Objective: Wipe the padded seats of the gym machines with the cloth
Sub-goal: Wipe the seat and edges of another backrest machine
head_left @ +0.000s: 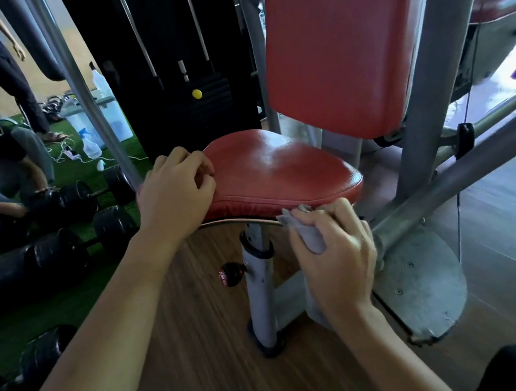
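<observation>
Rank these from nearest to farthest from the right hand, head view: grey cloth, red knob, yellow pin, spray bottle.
1. grey cloth, gripped in the right hand.
2. red knob, left, on the seat post.
3. yellow pin, beyond the seat, on the weight stack.
4. spray bottle, far left on the turf.

Centre: glossy red seat (279, 168) and matching red backrest (341, 42); pale grey cloth (311, 237) (lower right of the seat); black weight stack (191, 118) with yellow pin (197, 94); brown wood-grain floor (201, 321); green turf (72, 172), left.
</observation>
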{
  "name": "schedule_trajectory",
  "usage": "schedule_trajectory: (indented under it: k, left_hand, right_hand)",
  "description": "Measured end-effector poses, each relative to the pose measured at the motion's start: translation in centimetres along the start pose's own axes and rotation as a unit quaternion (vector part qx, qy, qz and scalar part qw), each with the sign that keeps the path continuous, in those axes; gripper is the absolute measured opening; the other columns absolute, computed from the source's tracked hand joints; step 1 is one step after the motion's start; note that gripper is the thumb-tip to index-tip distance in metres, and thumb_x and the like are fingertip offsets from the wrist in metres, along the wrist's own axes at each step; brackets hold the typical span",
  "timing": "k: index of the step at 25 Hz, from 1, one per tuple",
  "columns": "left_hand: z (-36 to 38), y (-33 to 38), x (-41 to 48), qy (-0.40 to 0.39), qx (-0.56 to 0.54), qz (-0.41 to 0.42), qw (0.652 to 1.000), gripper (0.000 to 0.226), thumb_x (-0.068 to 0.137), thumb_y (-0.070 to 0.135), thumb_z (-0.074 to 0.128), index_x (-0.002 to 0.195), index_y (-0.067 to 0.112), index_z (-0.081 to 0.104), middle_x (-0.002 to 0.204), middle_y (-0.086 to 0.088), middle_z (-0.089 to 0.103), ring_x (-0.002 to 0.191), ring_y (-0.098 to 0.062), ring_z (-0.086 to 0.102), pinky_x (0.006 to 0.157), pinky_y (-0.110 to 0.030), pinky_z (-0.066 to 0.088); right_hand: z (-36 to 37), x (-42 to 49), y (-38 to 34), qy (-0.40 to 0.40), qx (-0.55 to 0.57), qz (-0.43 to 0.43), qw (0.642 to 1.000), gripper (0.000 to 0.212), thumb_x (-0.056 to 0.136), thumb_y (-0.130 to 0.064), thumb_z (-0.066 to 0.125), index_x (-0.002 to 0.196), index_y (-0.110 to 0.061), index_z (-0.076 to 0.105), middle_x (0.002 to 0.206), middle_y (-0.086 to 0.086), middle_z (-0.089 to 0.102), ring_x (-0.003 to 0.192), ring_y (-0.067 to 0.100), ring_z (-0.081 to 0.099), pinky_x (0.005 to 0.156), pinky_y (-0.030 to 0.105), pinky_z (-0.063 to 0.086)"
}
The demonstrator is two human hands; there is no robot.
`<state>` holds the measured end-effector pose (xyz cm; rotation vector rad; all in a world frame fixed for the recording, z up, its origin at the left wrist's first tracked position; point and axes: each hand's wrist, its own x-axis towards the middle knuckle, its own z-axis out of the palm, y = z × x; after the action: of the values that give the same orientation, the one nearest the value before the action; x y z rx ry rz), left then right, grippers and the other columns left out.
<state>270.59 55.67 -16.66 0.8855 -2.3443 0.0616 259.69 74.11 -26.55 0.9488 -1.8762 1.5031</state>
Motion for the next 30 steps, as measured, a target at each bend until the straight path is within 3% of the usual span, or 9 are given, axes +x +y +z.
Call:
schedule_trajectory:
  k: [3, 6, 9, 17, 19, 22, 24, 27, 30]
  left_hand:
    - [0.6, 1.3, 0.3, -0.035, -0.062, 0.046, 0.996, 0.016, 0.095, 0.025, 0.058, 0.106, 0.030, 0.068, 0.115, 0.012, 0.060, 0.108, -0.017, 0.051, 0.085, -0.035, 0.043]
    - [1.8, 4.0, 1.5, -0.121, -0.100, 0.118, 0.981, 0.021, 0.097, 0.036, 0.054, 0.115, 0.034, 0.066, 0.121, 0.014, 0.061, 0.112, -0.014, 0.052, 0.093, -0.040, 0.047]
    - [2.6, 4.4, 1.5, -0.107, -0.062, 0.125, 0.984, 0.027, 0.101, 0.043, 0.047, 0.121, 0.036, 0.064, 0.126, 0.015, 0.061, 0.116, -0.014, 0.051, 0.094, -0.040, 0.047]
    - [2.7, 4.3, 1.1, -0.103, -0.088, 0.102, 0.986, 0.025, 0.101, 0.041, 0.049, 0.121, 0.039, 0.064, 0.127, 0.024, 0.057, 0.117, -0.003, 0.045, 0.092, -0.034, 0.039]
    - [2.6, 4.4, 1.0, -0.104, -0.095, 0.095, 0.985, 0.024, 0.101, 0.040, 0.050, 0.120, 0.040, 0.065, 0.126, 0.025, 0.058, 0.116, -0.002, 0.045, 0.091, -0.033, 0.038]
    - [2.7, 4.5, 0.9, -0.097, -0.096, 0.084, 0.987, 0.024, 0.101, 0.041, 0.051, 0.120, 0.041, 0.065, 0.126, 0.026, 0.058, 0.118, -0.002, 0.046, 0.093, -0.033, 0.038]
    - [2.7, 4.5, 0.9, -0.103, -0.097, 0.080, 0.987, 0.024, 0.101, 0.041, 0.051, 0.120, 0.041, 0.065, 0.126, 0.027, 0.058, 0.119, -0.001, 0.046, 0.093, -0.033, 0.037]
    - [2.6, 4.6, 1.0, -0.106, -0.103, 0.074, 0.986, 0.023, 0.100, 0.040, 0.052, 0.119, 0.042, 0.065, 0.126, 0.027, 0.058, 0.119, -0.002, 0.046, 0.095, -0.034, 0.039]
    - [2.7, 4.8, 1.1, -0.107, -0.096, 0.078, 0.987, 0.022, 0.101, 0.037, 0.053, 0.119, 0.040, 0.065, 0.126, 0.025, 0.059, 0.118, -0.004, 0.047, 0.095, -0.036, 0.040]
  right_hand:
    - [-0.9, 0.6, 1.0, 0.030, 0.010, 0.039, 0.999, 0.010, 0.085, -0.022, 0.081, 0.082, -0.015, 0.074, 0.078, -0.005, 0.054, 0.068, 0.013, 0.055, 0.072, 0.043, 0.050]
    - [-0.8, 0.7, 1.2, 0.013, 0.027, 0.000, 1.000, 0.012, 0.084, -0.020, 0.081, 0.081, -0.012, 0.073, 0.078, -0.003, 0.056, 0.068, 0.015, 0.056, 0.069, 0.043, 0.050]
    - [-2.2, 1.8, 3.5, -0.029, 0.108, 0.060, 0.992, 0.010, 0.086, -0.023, 0.079, 0.088, -0.013, 0.075, 0.085, -0.003, 0.062, 0.077, 0.013, 0.062, 0.071, 0.041, 0.054]
    - [-2.7, 2.7, 4.7, 0.026, 0.173, 0.190, 0.966, 0.009, 0.082, -0.012, 0.080, 0.081, -0.015, 0.071, 0.081, -0.005, 0.066, 0.079, 0.009, 0.064, 0.071, 0.011, 0.045]
    - [-2.1, 2.1, 3.7, 0.047, 0.168, 0.211, 0.962, 0.011, 0.082, -0.013, 0.079, 0.079, -0.013, 0.069, 0.080, -0.005, 0.064, 0.077, 0.009, 0.062, 0.069, 0.017, 0.047]
    - [-1.6, 1.1, 2.3, 0.003, 0.147, 0.087, 0.985, 0.014, 0.084, -0.016, 0.080, 0.077, -0.010, 0.069, 0.079, -0.006, 0.060, 0.072, 0.008, 0.059, 0.066, 0.032, 0.050]
    - [-2.0, 1.9, 3.9, -0.001, 0.133, 0.063, 0.989, 0.014, 0.083, -0.017, 0.081, 0.078, -0.010, 0.069, 0.079, -0.006, 0.060, 0.073, 0.009, 0.059, 0.066, 0.037, 0.051]
    - [-2.1, 2.5, 5.0, 0.068, 0.131, 0.144, 0.978, 0.017, 0.083, -0.012, 0.080, 0.075, -0.007, 0.066, 0.075, -0.002, 0.058, 0.070, 0.009, 0.056, 0.063, 0.037, 0.050]
    - [-1.5, 1.3, 3.1, 0.012, 0.127, 0.064, 0.990, 0.018, 0.085, -0.015, 0.080, 0.074, -0.009, 0.067, 0.076, -0.004, 0.058, 0.070, 0.011, 0.057, 0.064, 0.038, 0.049]
